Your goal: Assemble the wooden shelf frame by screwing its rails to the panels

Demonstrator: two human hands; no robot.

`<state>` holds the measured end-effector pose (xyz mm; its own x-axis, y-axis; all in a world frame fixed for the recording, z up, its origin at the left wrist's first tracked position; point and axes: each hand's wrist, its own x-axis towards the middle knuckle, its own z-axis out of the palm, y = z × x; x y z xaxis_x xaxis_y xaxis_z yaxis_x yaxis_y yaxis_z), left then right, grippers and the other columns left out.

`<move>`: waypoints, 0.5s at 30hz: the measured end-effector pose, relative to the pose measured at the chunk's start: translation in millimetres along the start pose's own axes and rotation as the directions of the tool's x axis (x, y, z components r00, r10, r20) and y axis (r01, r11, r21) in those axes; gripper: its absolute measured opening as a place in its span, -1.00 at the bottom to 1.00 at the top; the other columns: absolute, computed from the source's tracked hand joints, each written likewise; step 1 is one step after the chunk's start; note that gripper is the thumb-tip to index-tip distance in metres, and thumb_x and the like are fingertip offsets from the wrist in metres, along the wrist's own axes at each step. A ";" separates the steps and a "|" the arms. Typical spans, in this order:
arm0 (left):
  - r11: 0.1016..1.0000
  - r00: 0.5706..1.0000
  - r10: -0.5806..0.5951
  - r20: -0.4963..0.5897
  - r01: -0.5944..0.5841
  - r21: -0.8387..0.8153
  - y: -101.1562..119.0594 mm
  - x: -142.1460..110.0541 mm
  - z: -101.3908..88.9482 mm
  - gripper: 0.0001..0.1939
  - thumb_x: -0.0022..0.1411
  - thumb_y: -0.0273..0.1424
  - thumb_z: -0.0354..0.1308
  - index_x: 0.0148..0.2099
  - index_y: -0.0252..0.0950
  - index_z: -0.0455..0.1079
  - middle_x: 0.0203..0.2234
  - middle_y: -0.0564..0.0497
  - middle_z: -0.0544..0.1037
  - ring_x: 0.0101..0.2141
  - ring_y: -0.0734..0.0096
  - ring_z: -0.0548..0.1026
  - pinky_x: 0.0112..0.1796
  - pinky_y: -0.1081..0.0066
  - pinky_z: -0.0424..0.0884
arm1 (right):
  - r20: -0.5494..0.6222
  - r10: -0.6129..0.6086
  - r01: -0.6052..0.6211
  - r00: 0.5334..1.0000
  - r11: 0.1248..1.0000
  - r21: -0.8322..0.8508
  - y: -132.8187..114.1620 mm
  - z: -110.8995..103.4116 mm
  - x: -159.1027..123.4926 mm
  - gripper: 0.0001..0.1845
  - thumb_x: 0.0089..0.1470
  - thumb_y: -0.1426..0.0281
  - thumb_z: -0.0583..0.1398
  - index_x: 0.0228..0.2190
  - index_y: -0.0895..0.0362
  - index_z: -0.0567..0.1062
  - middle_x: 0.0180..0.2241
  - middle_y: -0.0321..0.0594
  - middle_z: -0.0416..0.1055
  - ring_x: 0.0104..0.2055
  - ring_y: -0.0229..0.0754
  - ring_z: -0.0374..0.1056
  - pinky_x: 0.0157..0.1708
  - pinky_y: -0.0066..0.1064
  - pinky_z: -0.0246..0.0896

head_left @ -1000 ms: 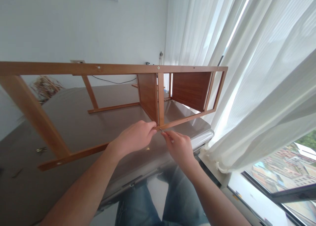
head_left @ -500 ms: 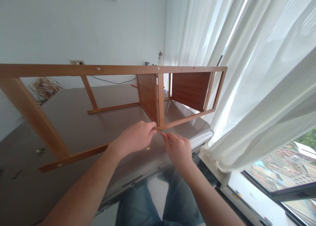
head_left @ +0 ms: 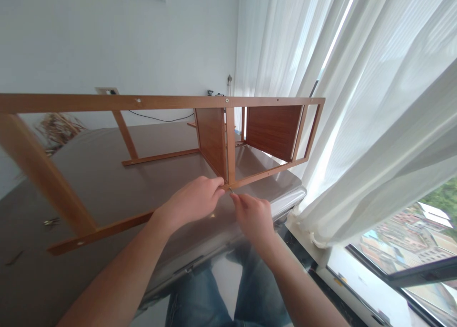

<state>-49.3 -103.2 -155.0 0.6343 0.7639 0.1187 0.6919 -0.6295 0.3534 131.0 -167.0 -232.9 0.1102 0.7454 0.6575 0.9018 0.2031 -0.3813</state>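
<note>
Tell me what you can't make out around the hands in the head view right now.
Small metal piece by the right hand: too small in the head view to tell screw from tool, and the fingers may cover part of it.
Wooden frame rail: in the head view, the left hand hides its surface.
Metal bits on the table: too small to identify.
Wooden frame's far end: cut off by the left edge.
</note>
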 end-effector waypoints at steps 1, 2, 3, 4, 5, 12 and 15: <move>1.000 1.000 0.001 -0.001 -0.001 0.004 -0.4 0.3 0.3 -0.67 0.48 -0.21 -0.10 -0.30 -0.18 0.35 -0.42 -0.03 0.56 -0.37 0.21 0.55 -0.37 0.32 0.19 | 0.002 0.003 -0.003 1.000 1.000 0.003 -0.4 0.5 -0.2 -0.45 0.40 0.19 0.09 -0.62 0.08 0.45 -0.68 -0.29 0.40 -0.64 -0.28 0.26 -0.49 -0.37 -0.10; 1.000 1.000 0.002 0.000 -0.002 0.008 -0.7 0.5 0.6 -0.67 0.48 -0.22 -0.10 -0.29 -0.18 0.36 -0.41 -0.04 0.57 -0.36 0.20 0.56 -0.37 0.32 0.20 | 0.003 0.006 -0.006 1.000 1.000 0.005 -0.6 1.1 -0.3 -0.45 0.40 0.19 0.08 -0.62 0.08 0.44 -0.68 -0.29 0.40 -0.64 -0.28 0.25 -0.49 -0.37 -0.09; 1.000 1.000 0.002 0.001 -0.002 0.009 -1.1 0.7 0.9 -0.68 0.48 -0.22 -0.10 -0.29 -0.18 0.36 -0.40 -0.04 0.57 -0.35 0.19 0.57 -0.36 0.32 0.20 | 0.003 0.009 -0.009 1.000 1.000 0.008 -0.8 1.6 -0.5 -0.44 0.40 0.18 0.08 -0.62 0.08 0.44 -0.68 -0.29 0.40 -0.64 -0.28 0.25 -0.49 -0.37 -0.09; 1.000 1.000 0.000 0.003 0.000 0.009 -1.3 0.9 1.0 -0.68 0.48 -0.22 -0.10 -0.28 -0.18 0.37 -0.40 -0.05 0.58 -0.34 0.18 0.57 -0.36 0.32 0.21 | 0.002 0.011 -0.011 1.000 1.000 0.010 -0.9 2.1 -0.7 -0.44 0.40 0.17 0.08 -0.62 0.08 0.44 -0.68 -0.29 0.40 -0.63 -0.28 0.26 -0.49 -0.38 -0.09; 1.000 1.000 -0.001 0.005 0.001 0.005 -1.4 1.0 1.1 -0.68 0.48 -0.22 -0.10 -0.28 -0.18 0.37 -0.39 -0.05 0.58 -0.33 0.18 0.57 -0.35 0.32 0.21 | 0.001 0.014 -0.014 1.000 1.000 0.014 -0.8 2.4 -0.9 -0.44 0.41 0.17 0.07 -0.61 0.08 0.44 -0.67 -0.29 0.40 -0.63 -0.28 0.26 -0.49 -0.39 -0.08; 1.000 1.000 0.002 0.002 -0.002 0.004 -1.1 0.9 1.2 -0.71 0.47 -0.25 -0.08 -0.27 -0.18 0.38 -0.35 -0.06 0.61 -0.32 0.18 0.59 -0.35 0.32 0.22 | 0.014 0.032 -0.032 0.999 0.999 0.041 -1.7 0.6 -1.0 -0.43 0.39 0.17 0.09 -0.65 0.07 0.40 -0.71 -0.32 0.34 -0.66 -0.29 0.19 -0.51 -0.37 -0.10; 1.000 1.000 -0.006 0.001 0.006 0.008 -1.6 1.3 1.8 -0.71 0.47 -0.25 -0.07 -0.27 -0.18 0.38 -0.36 -0.06 0.61 -0.33 0.18 0.58 -0.35 0.33 0.22 | 0.015 0.033 -0.034 0.999 0.998 0.053 -1.3 1.6 -2.2 -0.45 0.39 0.19 0.10 -0.64 0.07 0.42 -0.70 -0.33 0.35 -0.65 -0.29 0.22 -0.51 -0.38 -0.08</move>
<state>-49.0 -101.4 -157.1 0.6302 0.7678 0.1157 0.6986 -0.6257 0.3471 128.9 -167.9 -234.9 0.1336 0.7611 0.6347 0.8743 0.2111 -0.4371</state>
